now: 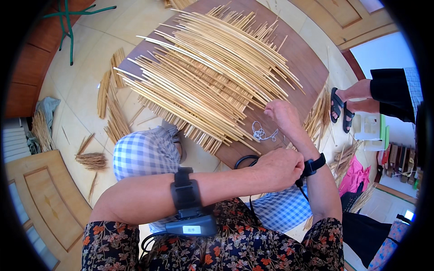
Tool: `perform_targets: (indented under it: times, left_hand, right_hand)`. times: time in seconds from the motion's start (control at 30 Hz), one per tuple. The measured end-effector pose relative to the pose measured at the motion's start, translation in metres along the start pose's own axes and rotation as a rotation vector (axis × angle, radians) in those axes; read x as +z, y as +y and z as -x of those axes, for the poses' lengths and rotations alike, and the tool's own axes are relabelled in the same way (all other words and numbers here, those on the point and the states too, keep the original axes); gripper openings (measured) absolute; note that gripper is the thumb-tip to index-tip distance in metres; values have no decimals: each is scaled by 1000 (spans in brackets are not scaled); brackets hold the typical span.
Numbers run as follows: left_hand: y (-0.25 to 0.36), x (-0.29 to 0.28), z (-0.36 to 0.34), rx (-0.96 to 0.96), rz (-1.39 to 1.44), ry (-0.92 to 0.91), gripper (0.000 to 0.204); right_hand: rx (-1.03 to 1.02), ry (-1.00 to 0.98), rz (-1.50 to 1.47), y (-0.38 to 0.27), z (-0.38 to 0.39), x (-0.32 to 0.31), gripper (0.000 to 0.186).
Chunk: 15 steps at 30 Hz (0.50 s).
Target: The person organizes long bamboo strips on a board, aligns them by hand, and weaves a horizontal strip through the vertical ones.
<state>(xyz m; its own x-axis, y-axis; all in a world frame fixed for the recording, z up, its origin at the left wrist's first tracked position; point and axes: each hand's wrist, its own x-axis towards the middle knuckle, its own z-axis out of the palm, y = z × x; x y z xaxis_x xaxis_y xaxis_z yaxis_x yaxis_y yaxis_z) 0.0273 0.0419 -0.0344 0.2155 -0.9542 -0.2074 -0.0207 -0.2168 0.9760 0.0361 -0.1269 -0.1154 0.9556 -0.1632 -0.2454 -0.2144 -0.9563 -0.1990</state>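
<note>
The fingers [298,170] of the left hand [278,168], right of centre in the lower half of the frame, are curled in toward the palm, beside the black band [313,165] on the right forearm; whether they pinch anything or touch the band, I cannot tell. The right hand [284,114], a little higher and also right of centre, is bent with its fingers folded near the ends of the stalks [181,90]; their tips are too hidden to tell whether they pinch anything. Those long, pale yellow stalks lie in overlapping slanting rows across the upper middle of the frame, over shorter stalks running crosswise, on a brown tabletop [312,74]. A loose tangle of white string [259,133] lies on the tabletop just left of and below the right hand. A black strapped device [186,195] sits on the left forearm, and blue-and-white checked cloth [144,151] covers the knee at left of centre. More bundles [116,119] lie on the tiled floor at left, and another person's sandalled feet [336,106] show at the right.
</note>
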Motion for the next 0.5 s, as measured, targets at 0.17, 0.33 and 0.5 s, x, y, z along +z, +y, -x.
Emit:
perform_targets:
  times: [0.17, 0.33, 0.5]
  left_hand:
    - [1, -1, 1, -24, 17, -13, 17]
    - [1, -1, 2, -13, 18, -9, 17]
    - [2, 0, 2, -3, 17, -14, 18]
  right_hand:
    - [-18, 17, 8, 3, 0, 0, 13]
    - [-6, 3, 20, 0, 0, -2, 14]
    - [32, 23, 5, 3, 0, -1, 13]
